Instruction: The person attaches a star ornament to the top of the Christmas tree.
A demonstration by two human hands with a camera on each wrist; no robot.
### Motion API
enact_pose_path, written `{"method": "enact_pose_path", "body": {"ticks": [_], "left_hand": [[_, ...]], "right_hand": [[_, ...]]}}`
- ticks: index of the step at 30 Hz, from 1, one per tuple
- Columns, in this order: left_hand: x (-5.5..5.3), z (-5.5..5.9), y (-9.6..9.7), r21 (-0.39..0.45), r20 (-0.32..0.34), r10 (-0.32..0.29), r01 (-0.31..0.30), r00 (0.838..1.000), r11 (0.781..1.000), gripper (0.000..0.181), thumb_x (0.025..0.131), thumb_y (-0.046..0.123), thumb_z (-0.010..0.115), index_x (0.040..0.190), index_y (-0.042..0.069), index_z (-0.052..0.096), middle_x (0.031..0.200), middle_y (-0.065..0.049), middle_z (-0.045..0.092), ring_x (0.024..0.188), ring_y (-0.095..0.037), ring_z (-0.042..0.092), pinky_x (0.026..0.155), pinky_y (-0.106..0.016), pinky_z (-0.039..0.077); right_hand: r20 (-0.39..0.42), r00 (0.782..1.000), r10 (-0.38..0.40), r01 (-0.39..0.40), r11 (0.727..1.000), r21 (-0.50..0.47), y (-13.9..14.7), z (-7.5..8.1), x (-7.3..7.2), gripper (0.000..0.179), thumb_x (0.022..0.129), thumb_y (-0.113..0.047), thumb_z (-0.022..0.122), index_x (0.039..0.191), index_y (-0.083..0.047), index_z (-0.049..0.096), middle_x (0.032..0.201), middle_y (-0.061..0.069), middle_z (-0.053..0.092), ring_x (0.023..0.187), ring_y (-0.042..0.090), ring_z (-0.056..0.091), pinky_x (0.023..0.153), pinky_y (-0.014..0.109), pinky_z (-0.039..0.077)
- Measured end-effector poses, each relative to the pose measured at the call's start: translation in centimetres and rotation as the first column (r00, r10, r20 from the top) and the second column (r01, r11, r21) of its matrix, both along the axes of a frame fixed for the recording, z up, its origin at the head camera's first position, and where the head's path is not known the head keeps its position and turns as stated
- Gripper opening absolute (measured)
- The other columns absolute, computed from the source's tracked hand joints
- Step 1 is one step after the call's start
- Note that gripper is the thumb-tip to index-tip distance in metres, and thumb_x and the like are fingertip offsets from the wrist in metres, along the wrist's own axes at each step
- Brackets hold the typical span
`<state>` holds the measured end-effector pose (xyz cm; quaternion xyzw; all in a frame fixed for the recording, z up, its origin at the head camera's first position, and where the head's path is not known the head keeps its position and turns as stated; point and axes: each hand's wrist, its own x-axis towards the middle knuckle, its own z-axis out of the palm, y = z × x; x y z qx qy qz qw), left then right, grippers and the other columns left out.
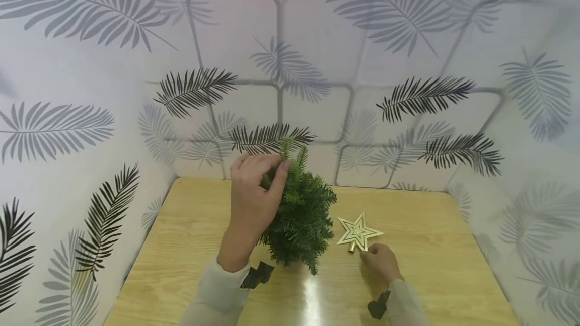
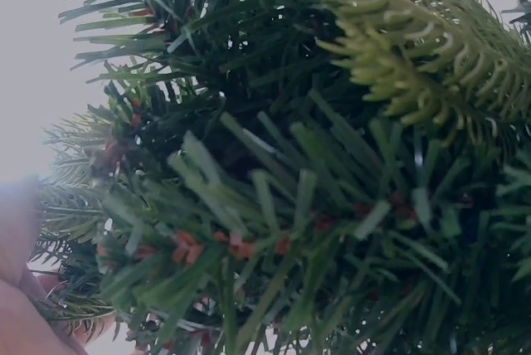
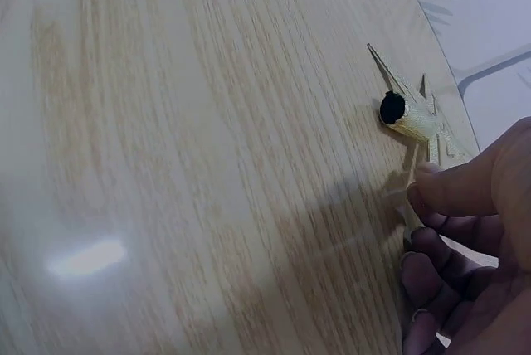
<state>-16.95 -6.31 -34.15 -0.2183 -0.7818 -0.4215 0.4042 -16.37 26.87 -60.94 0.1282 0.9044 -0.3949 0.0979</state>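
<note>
Right hand (image 1: 381, 261) nearest, thumb and forefinger pinching one lower point of a gold star tree topper (image 1: 358, 232) at the right of the tabletop (image 1: 421, 225). Whether the star lies flat or is tipped off the wood grain is hard to judge; the right wrist view shows it nearly edge-on, its short tube (image 3: 405, 119) hollow-ended. It looks light and stiff, with thin points that could bend or snap, so the tube seems the sturdier grip.

Farther off, the left hand (image 1: 255, 185) curls fingers and thumb round the tip of a small artificial fir tree (image 1: 303, 220), upright just left of the star. Its needles should be springy and its top likely sways unless held near the core. Behind rises a wall (image 1: 317, 29) printed with feathery fronds.
</note>
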Motion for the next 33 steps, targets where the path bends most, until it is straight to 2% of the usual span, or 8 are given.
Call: {"method": "enact_pose_path", "body": {"ticks": [6, 9, 12, 15, 19, 21, 28, 33], "left_hand": [[0.1, -0.1, 0.0, 0.002, 0.009, -0.003, 0.003, 1.0, 1.0, 0.014, 0.096, 0.019, 0.076, 0.09, 0.007, 0.077, 0.096, -0.007, 0.077, 0.093, -0.025, 0.071, 0.112, -0.065, 0.03], [0.0, -0.2, 0.0, -0.007, 0.015, -0.006, 0.006, 1.0, 1.0, 0.013, 0.096, 0.019, 0.077, 0.09, 0.008, 0.077, 0.096, -0.005, 0.077, 0.093, -0.024, 0.071, 0.112, -0.065, 0.03], [0.0, -0.4, -0.2, -0.004, 0.012, -0.001, 0.001, 1.0, 1.0, 0.012, 0.096, 0.019, 0.077, 0.09, 0.008, 0.078, 0.096, -0.005, 0.077, 0.093, -0.025, 0.07, 0.112, -0.064, 0.03], [0.1, -0.6, -0.3, 0.008, 0.013, 0.005, -0.005, 1.0, 1.0, 0.012, 0.096, 0.019, 0.077, 0.09, 0.008, 0.078, 0.097, -0.006, 0.077, 0.094, -0.026, 0.07, 0.112, -0.063, 0.031], [0.1, -0.6, -0.3, 0.028, 0.011, 0.006, -0.007, 1.0, 1.0, 0.013, 0.096, 0.019, 0.076, 0.09, 0.007, 0.078, 0.097, -0.007, 0.077, 0.095, -0.028, 0.07, 0.109, -0.061, 0.034], [0.0, -0.7, -0.2, 0.038, 0.002, 0.007, -0.008, 1.0, 0.999, 0.013, 0.095, 0.018, 0.077, 0.09, 0.006, 0.078, 0.097, -0.008, 0.077, 0.094, -0.029, 0.07, 0.106, -0.061, 0.036], [-0.3, -0.7, -0.1, 0.031, -0.008, 0.016, -0.015, 1.0, 0.999, 0.016, 0.096, 0.019, 0.076, 0.087, 0.006, 0.078, 0.093, -0.008, 0.076, 0.089, -0.029, 0.068, 0.096, -0.056, 0.042], [-0.5, -0.8, -0.1, 0.013, -0.003, 0.021, -0.021, 1.0, 1.0, 0.02, 0.098, 0.021, 0.073, 0.086, 0.006, 0.076, 0.094, -0.008, 0.076, 0.089, -0.029, 0.067, 0.097, -0.056, 0.041]], "right_hand": [[-0.023, 0.999, -0.036, 0.034, 0.998, -0.061, 0.3, -0.1, 0.2, 0.02, 0.098, -0.014, 0.064, 0.096, 0.004, 0.071, 0.094, 0.013, 0.067, 0.085, 0.026, 0.058, 0.073, 0.038, 0.047], [-0.03, 0.998, -0.051, 0.047, 0.992, -0.121, 0.4, 0.1, 0.5, 0.025, 0.099, -0.015, 0.064, 0.105, 0.008, 0.071, 0.109, 0.023, 0.068, 0.096, 0.036, 0.063, 0.083, 0.05, 0.052], [-0.041, 0.997, -0.061, 0.054, 0.988, -0.142, 0.4, 0.3, 0.7, 0.028, 0.1, -0.016, 0.064, 0.11, 0.01, 0.071, 0.12, 0.028, 0.067, 0.111, 0.047, 0.061, 0.095, 0.062, 0.049], [-0.061, 0.994, -0.09, 0.08, 0.984, -0.161, 0.4, 0.5, 0.9, 0.026, 0.1, -0.014, 0.066, 0.109, 0.01, 0.073, 0.113, 0.026, 0.07, 0.109, 0.046, 0.063, 0.093, 0.058, 0.051], [-0.093, 0.985, -0.142, 0.123, 0.975, -0.187, 0.5, 0.9, 1.0, 0.024, 0.1, -0.013, 0.067, 0.108, 0.01, 0.073, 0.096, 0.018, 0.075, 0.087, 0.03, 0.069, 0.074, 0.038, 0.054], [-0.11, 0.982, -0.155, 0.133, 0.974, -0.185, 0.5, 1.1, 1.1, 0.026, 0.1, -0.014, 0.067, 0.109, 0.01, 0.073, 0.096, 0.017, 0.075, 0.083, 0.026, 0.069, 0.07, 0.033, 0.053], [-0.111, 0.976, -0.187, 0.152, 0.951, -0.268, 0.5, 2.0, 1.1, 0.03, 0.102, -0.017, 0.066, 0.115, 0.01, 0.071, 0.107, 0.023, 0.074, 0.091, 0.034, 0.073, 0.071, 0.04, 0.061], [-0.147, 0.97, -0.193, 0.139, 0.938, -0.318, 0.4, 2.9, 0.9, 0.032, 0.104, -0.018, 0.064, 0.119, 0.009, 0.07, 0.112, 0.024, 0.073, 0.098, 0.035, 0.073, 0.078, 0.042, 0.062]]}}
